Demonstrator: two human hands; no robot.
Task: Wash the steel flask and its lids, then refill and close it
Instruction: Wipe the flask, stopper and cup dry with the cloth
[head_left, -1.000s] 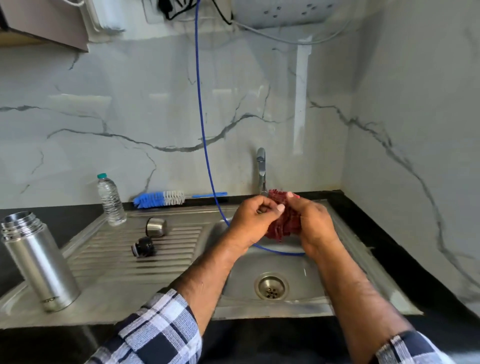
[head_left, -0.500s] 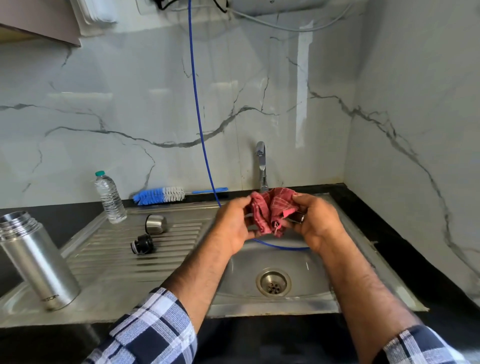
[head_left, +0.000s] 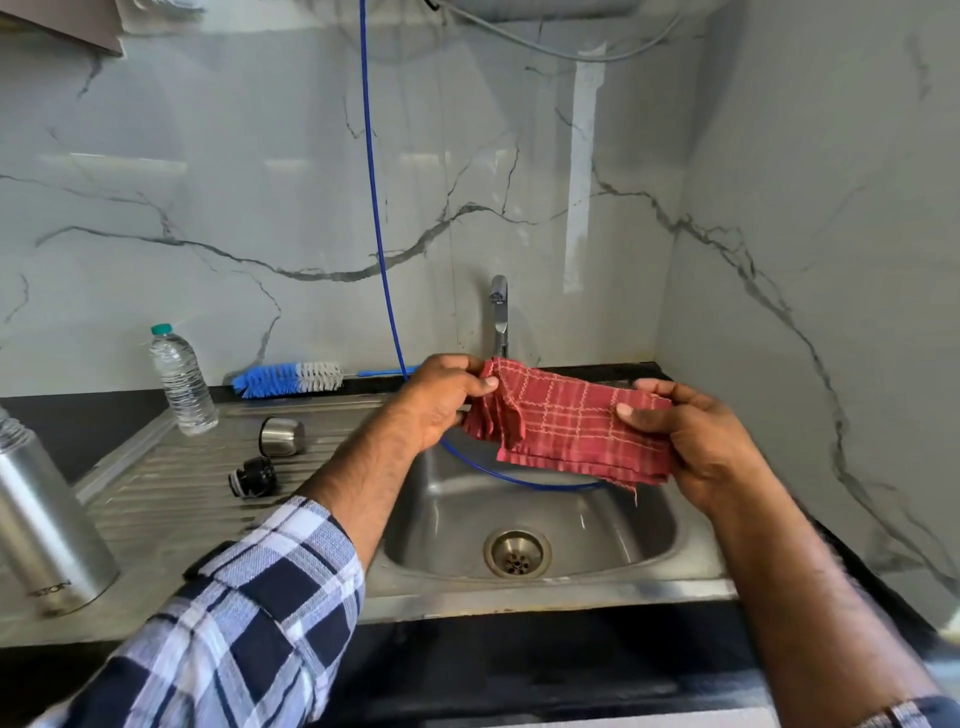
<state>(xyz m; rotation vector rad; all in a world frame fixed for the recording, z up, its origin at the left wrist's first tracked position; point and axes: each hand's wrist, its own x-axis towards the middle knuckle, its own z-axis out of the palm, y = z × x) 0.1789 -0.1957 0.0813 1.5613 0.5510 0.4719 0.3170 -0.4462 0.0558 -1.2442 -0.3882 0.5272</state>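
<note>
Right now, from the head camera, I see 2 hands stretched out over the sink (head_left: 545, 597), holding a red checked cloth (head_left: 566, 426) between them. The left hand (head_left: 441, 400) pinches the cloth's left end, thumb on top and fingers curled beneath, so that grip is closed on the fabric. The right hand (head_left: 696, 441) grips the right end the same way, thumb pressed on the front face. The cloth hangs spread between both hands, above the basin and in front of the tap (head_left: 498, 312).

On the ribbed draining board (head_left: 171, 488) to the left, the steel flask (head_left: 47, 530) stands at the near left edge, partly cut off by the frame, with its mouth uncovered. Its 2 lids lie apart from it further back on the board: the steel cup lid (head_left: 282, 435) on its side, and the black inner stopper (head_left: 253, 475) just in front of it. A clear plastic water bottle (head_left: 182, 382) with a teal cap stands upright at the board's back edge. A blue and white bottle brush (head_left: 288, 378) lies along the dark worktop (head_left: 78, 426) against the marble wall. A thin blue hose (head_left: 374, 182) drops from above and loops into the basin behind the cloth.
</note>
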